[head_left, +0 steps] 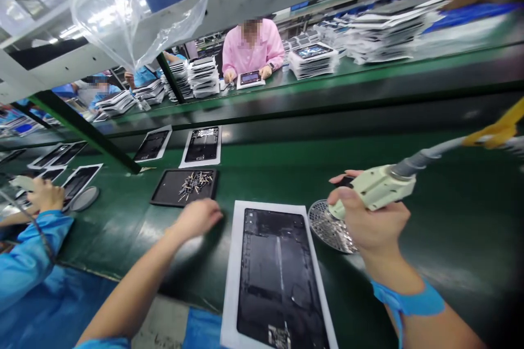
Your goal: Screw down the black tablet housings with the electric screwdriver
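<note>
My right hand (372, 223) is wrapped round a pale green electric screwdriver (382, 188), whose grey cable leaves its rear end. Its front end is over a round dish (327, 229) that holds small shiny pieces, probably screws; the tip is hidden. My left hand (200, 215) has its fingers curled together just in front of a black tray (166, 188); whatever they may hold does not show. Small metal-tipped parts (195, 184) lie heaped in that tray. Between my hands, a black tablet housing (278, 272) rests on a white sheet (232, 289).
More tablet housings (201, 144) on white sheets lie farther back on the green bench (262, 174). A co-worker's hand (47, 194) is at the left. A green post (85, 131) and a plastic bag (139, 5) overhang the bench. Opposite sits a person in pink (254, 49).
</note>
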Available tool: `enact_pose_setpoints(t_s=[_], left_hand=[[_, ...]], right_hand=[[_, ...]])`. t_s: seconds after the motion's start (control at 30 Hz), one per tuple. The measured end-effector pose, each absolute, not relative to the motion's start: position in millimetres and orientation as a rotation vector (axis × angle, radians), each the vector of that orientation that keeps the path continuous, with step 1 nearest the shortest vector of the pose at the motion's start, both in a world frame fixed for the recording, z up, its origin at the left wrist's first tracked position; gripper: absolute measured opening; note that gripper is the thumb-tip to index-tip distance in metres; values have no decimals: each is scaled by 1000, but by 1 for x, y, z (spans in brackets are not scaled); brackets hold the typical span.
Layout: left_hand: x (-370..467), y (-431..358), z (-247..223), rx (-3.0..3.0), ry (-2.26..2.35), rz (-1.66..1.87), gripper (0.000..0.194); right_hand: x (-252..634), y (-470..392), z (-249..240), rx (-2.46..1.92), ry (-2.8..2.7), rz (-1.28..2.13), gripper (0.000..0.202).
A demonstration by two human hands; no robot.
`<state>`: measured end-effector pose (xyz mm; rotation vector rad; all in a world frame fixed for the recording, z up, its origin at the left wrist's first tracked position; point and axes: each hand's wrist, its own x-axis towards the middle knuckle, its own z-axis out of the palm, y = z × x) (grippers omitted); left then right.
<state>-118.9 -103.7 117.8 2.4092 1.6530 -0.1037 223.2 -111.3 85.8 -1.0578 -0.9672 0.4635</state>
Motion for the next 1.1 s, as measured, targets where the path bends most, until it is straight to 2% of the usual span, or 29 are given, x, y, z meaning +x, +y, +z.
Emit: enact_pose_setpoints(t_s=[0.07, 0.13, 0.37, 0.57, 0.73, 0.83, 0.93, 1.1], left_hand=[[-157, -74, 126, 2275, 2058, -202, 22], [-188, -56, 128, 2198, 2174, -272, 26], [-223, -38, 118, 2333, 1923, -338, 29], [-223, -24, 128, 2297, 1805, -394, 17], [-233, -35, 155, 2162, 1906, -74, 14], [-220, -50, 160, 2029, 1815, 308, 29], [-180, -66, 142, 1958, 1575, 565, 46], [-104, -86, 79, 2250, 1352, 615, 25]], right_hand=[[223, -112, 86, -1066, -976, 462, 29], [222, -112, 85, -1077, -971, 463, 28], [223, -111, 82, -1088, -974, 459, 27], [225, -111, 81, -1095, -982, 452, 27], [224, -110, 84, -1090, -985, 432, 27], [222, -110, 86, -1068, -981, 437, 28], [222, -111, 87, -1058, -1003, 448, 28], [223, -112, 88, -1091, -1023, 455, 32]])
